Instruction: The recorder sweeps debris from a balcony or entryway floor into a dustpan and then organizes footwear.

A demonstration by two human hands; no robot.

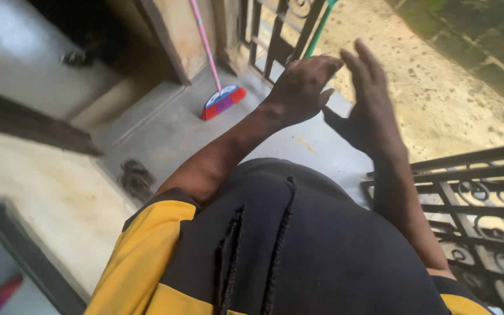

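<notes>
Yellow-and-black shirt [298,251] fills the bottom of the view, two black cords hanging down its front; both arms go out from it toward the broom [221,100], which I'll use as the reference. Left hand [303,87] is raised just right of the broom head, fingers loosely curled, holding nothing. Right hand [368,99] sits further right again, palm edge-on, fingers straight and together, also holding nothing. Hands are close to each other but apart, not pressed together. Broom stands propped: red, blue and white head on the concrete floor [164,140], pink handle leaning up and left against the wall [176,29]. Black iron railing [275,35] rises just right of the handle, with a green stick [321,26] slanting through it; a second railing section [479,204] is well right of the broom and nearer the camera. Dark sandals [136,178] lie on the floor below-left of the broom, nearer the person. My read: nothing is gripped yet and the broom is the nearest usable thing. To do it cleanly, take the pink handle with the left hand around mid-length, where it's clear of the railing, and draw it away from the wall before lifting, so the head doesn't drag or knock the green stick. Add the right hand lower on the handle for control. Watch the sandals underfoot when stepping in.
</notes>
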